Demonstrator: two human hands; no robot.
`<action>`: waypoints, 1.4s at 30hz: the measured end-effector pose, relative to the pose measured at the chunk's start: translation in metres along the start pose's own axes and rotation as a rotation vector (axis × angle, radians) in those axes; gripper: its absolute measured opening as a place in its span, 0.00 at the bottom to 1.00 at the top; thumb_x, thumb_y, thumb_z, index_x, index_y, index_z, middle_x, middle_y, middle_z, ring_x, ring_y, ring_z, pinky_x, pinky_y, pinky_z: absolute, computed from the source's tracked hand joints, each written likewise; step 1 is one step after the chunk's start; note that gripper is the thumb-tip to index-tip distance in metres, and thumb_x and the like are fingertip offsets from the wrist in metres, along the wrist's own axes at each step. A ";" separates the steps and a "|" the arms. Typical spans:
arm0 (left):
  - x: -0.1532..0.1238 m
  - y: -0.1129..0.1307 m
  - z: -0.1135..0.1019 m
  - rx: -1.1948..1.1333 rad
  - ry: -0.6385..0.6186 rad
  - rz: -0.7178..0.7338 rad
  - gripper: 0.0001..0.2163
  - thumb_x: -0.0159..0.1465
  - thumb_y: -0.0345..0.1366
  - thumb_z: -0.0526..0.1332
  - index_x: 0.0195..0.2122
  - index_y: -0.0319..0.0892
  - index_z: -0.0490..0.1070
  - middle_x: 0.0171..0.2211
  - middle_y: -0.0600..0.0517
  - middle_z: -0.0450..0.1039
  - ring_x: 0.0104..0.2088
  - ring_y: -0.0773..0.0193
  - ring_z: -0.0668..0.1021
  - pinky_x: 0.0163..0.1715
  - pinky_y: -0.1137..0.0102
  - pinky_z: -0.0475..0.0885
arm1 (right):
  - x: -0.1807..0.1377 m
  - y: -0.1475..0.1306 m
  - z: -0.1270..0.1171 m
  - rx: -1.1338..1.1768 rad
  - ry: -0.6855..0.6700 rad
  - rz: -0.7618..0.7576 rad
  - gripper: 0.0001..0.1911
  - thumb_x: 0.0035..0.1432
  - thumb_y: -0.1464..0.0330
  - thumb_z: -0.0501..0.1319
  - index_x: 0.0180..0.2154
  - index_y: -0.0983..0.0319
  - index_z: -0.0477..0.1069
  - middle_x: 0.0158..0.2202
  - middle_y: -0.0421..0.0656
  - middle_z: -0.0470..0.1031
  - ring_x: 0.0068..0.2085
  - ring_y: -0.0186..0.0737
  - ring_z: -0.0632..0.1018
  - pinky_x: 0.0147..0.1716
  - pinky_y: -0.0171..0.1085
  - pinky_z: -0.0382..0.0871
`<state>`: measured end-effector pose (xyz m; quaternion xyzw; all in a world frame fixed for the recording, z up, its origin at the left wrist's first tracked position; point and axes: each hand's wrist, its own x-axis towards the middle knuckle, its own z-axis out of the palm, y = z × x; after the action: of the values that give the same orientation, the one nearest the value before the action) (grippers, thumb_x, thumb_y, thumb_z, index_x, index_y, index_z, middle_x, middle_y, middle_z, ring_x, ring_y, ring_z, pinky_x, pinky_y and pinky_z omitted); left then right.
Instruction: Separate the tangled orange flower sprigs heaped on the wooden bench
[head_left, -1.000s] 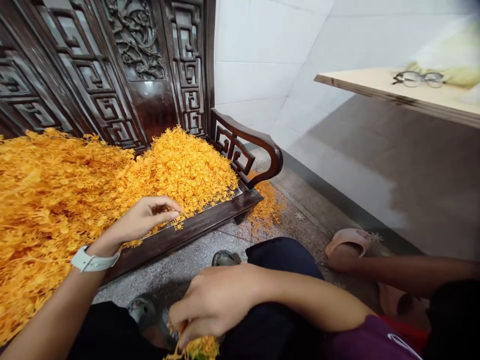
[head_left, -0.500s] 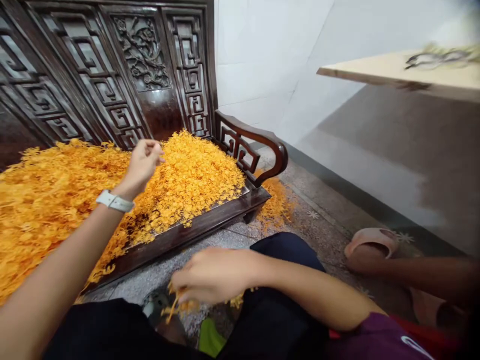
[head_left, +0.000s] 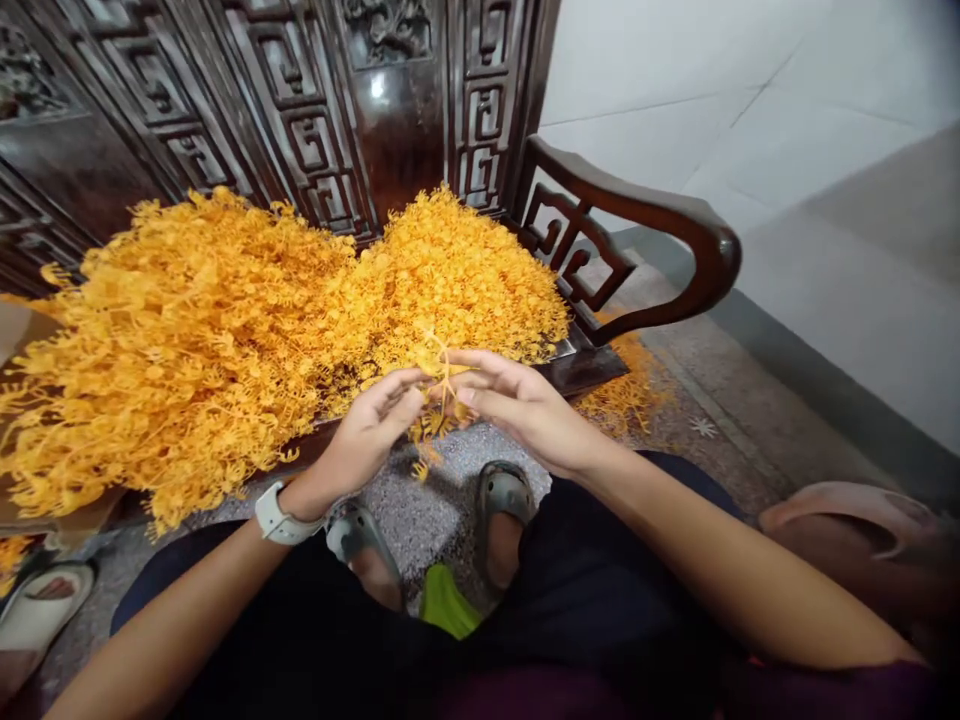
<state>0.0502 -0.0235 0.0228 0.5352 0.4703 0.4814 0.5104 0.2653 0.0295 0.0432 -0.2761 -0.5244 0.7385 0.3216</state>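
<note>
Place: pretty sure it's a home, a front room doubling as a piecework spot
Furniture: dark carved wooden settee (head_left: 300, 120), curvy armrest (head_left: 637, 210)
Surfaces: speckled stone floor (head_left: 427, 510), plain white tiled wall (head_left: 675, 90)
Work bit: orange plastic sprigs (head_left: 225, 330) heaped over the seat
Footwear: house slipper (head_left: 37, 610) on the floor

Bright, even indoor light; glare on the carved panel (head_left: 379, 90); edges warped, slightly soft.

No readable text, label, brand, number or sign anywhere.

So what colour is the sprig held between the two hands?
Orange-yellow sprig, matching the heap on the bench; head view.
</note>
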 end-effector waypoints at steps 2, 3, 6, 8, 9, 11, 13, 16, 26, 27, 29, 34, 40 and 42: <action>-0.004 -0.003 0.003 -0.052 0.043 -0.014 0.15 0.68 0.48 0.66 0.47 0.43 0.75 0.45 0.47 0.79 0.44 0.61 0.80 0.48 0.66 0.75 | -0.003 0.001 0.012 0.005 -0.079 0.026 0.22 0.62 0.68 0.68 0.57 0.58 0.70 0.48 0.44 0.79 0.46 0.36 0.79 0.47 0.38 0.74; -0.004 -0.006 0.002 -0.095 0.068 -0.025 0.14 0.68 0.47 0.66 0.45 0.43 0.75 0.42 0.49 0.79 0.42 0.63 0.79 0.46 0.67 0.75 | -0.004 0.002 0.018 -0.004 -0.110 0.036 0.20 0.62 0.69 0.68 0.55 0.58 0.71 0.49 0.44 0.79 0.48 0.36 0.79 0.50 0.39 0.73; -0.004 -0.010 -0.008 -0.156 0.125 -0.048 0.11 0.69 0.45 0.66 0.41 0.43 0.75 0.36 0.51 0.77 0.36 0.66 0.78 0.40 0.70 0.74 | -0.002 0.005 0.029 -0.014 -0.157 0.079 0.12 0.63 0.69 0.68 0.48 0.61 0.74 0.44 0.43 0.80 0.46 0.35 0.79 0.49 0.38 0.72; -0.004 -0.010 -0.018 -0.113 0.127 -0.035 0.10 0.68 0.44 0.68 0.38 0.42 0.76 0.33 0.52 0.76 0.34 0.66 0.78 0.38 0.71 0.74 | 0.003 0.010 0.033 0.001 -0.127 0.110 0.09 0.63 0.66 0.69 0.42 0.62 0.74 0.36 0.41 0.78 0.39 0.34 0.78 0.43 0.36 0.71; -0.004 -0.009 -0.023 -0.083 0.117 -0.025 0.10 0.68 0.43 0.68 0.36 0.42 0.76 0.32 0.52 0.76 0.33 0.66 0.78 0.38 0.70 0.73 | 0.005 0.013 0.033 0.000 -0.096 0.119 0.10 0.63 0.64 0.69 0.39 0.62 0.73 0.33 0.39 0.76 0.35 0.32 0.76 0.39 0.34 0.70; -0.005 -0.005 -0.031 -0.023 0.088 -0.007 0.10 0.69 0.42 0.66 0.35 0.41 0.76 0.32 0.52 0.77 0.34 0.66 0.78 0.38 0.70 0.73 | 0.010 0.019 0.034 -0.032 -0.026 0.116 0.13 0.63 0.61 0.69 0.34 0.63 0.71 0.28 0.37 0.71 0.30 0.30 0.71 0.33 0.33 0.65; -0.006 -0.002 -0.038 0.056 0.059 0.022 0.10 0.71 0.40 0.64 0.34 0.41 0.76 0.31 0.51 0.77 0.34 0.66 0.77 0.38 0.70 0.72 | 0.014 0.023 0.034 -0.077 0.019 0.100 0.16 0.64 0.60 0.69 0.31 0.63 0.69 0.25 0.36 0.67 0.27 0.29 0.66 0.30 0.34 0.60; -0.008 -0.001 -0.043 0.172 0.011 0.055 0.11 0.71 0.39 0.63 0.32 0.41 0.76 0.30 0.52 0.75 0.32 0.66 0.76 0.35 0.70 0.70 | 0.019 0.023 0.031 -0.088 0.055 0.048 0.17 0.65 0.61 0.68 0.29 0.62 0.68 0.23 0.35 0.63 0.25 0.29 0.63 0.28 0.35 0.57; -0.008 0.002 -0.089 0.116 0.179 0.031 0.07 0.69 0.39 0.65 0.34 0.47 0.79 0.31 0.51 0.77 0.31 0.62 0.78 0.34 0.66 0.72 | 0.033 -0.016 -0.037 -0.495 0.111 -0.057 0.16 0.66 0.61 0.67 0.29 0.61 0.68 0.22 0.36 0.63 0.24 0.30 0.62 0.25 0.35 0.54; -0.007 0.003 -0.095 0.208 0.072 0.016 0.05 0.68 0.39 0.67 0.35 0.47 0.81 0.32 0.50 0.78 0.32 0.61 0.79 0.34 0.67 0.72 | 0.031 -0.019 -0.038 -0.549 -0.040 0.029 0.15 0.67 0.60 0.66 0.30 0.61 0.69 0.23 0.37 0.65 0.25 0.30 0.63 0.26 0.35 0.55; -0.007 0.003 -0.101 0.361 -0.279 -0.036 0.04 0.66 0.39 0.69 0.36 0.49 0.84 0.34 0.48 0.81 0.33 0.59 0.81 0.33 0.68 0.73 | 0.025 -0.022 -0.035 -0.630 -0.416 0.172 0.14 0.70 0.60 0.62 0.33 0.62 0.72 0.26 0.38 0.69 0.27 0.31 0.66 0.28 0.34 0.57; -0.013 -0.016 -0.091 0.307 -0.672 -0.142 0.04 0.59 0.40 0.73 0.28 0.51 0.82 0.25 0.51 0.78 0.25 0.60 0.79 0.26 0.69 0.71 | 0.014 -0.002 -0.010 -0.792 -1.207 0.286 0.11 0.72 0.67 0.60 0.35 0.63 0.72 0.30 0.41 0.74 0.30 0.33 0.70 0.32 0.34 0.58; -0.004 -0.024 -0.074 0.397 -0.094 -0.021 0.13 0.71 0.46 0.61 0.48 0.47 0.80 0.44 0.46 0.82 0.44 0.56 0.82 0.45 0.66 0.75 | 0.006 0.031 0.025 -0.886 -1.456 0.205 0.12 0.69 0.67 0.63 0.31 0.63 0.68 0.25 0.37 0.65 0.26 0.33 0.61 0.29 0.36 0.50; 0.003 -0.025 -0.070 0.349 0.053 -0.031 0.20 0.71 0.47 0.61 0.60 0.45 0.74 0.55 0.44 0.78 0.56 0.53 0.78 0.54 0.63 0.73 | 0.005 0.036 0.033 -0.890 -1.451 0.198 0.12 0.70 0.67 0.62 0.32 0.63 0.68 0.25 0.36 0.64 0.26 0.33 0.59 0.28 0.36 0.50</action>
<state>-0.0196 -0.0131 -0.0009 0.5958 0.5681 0.3984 0.4044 0.2313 0.0049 0.0187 0.1197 -0.8149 0.4826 -0.2979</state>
